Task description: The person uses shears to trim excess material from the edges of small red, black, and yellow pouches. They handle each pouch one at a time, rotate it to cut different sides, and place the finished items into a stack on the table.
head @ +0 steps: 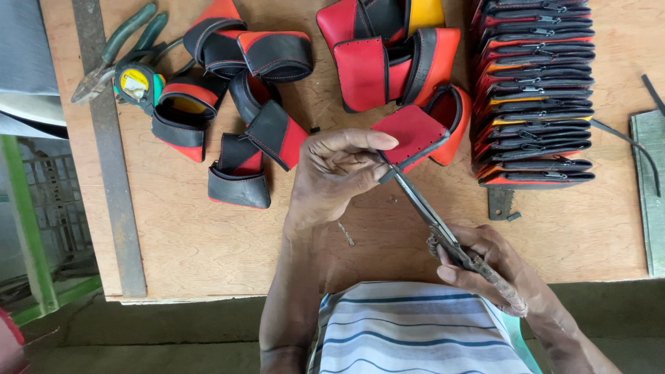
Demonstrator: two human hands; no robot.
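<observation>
Centrally, left hand (336, 173) fingers pinching red-and-black pouch (412, 135), right hand (488, 266) fingers gripping scissors (429, 215) angled up to it

This was a small craft workshop where red and black pouches were made by hand. A bare plywood worktop (208, 235) carried a scatter of half-finished red and black folded pieces (239, 173), a neat row of finished black, red and orange zipped pouches (537, 90), green-handled pliers (114, 52), a round yellow-faced tape measure (135, 83) and a long grey metal straightedge (111, 159). Below its edge showed a rough concrete floor (152, 339).
</observation>
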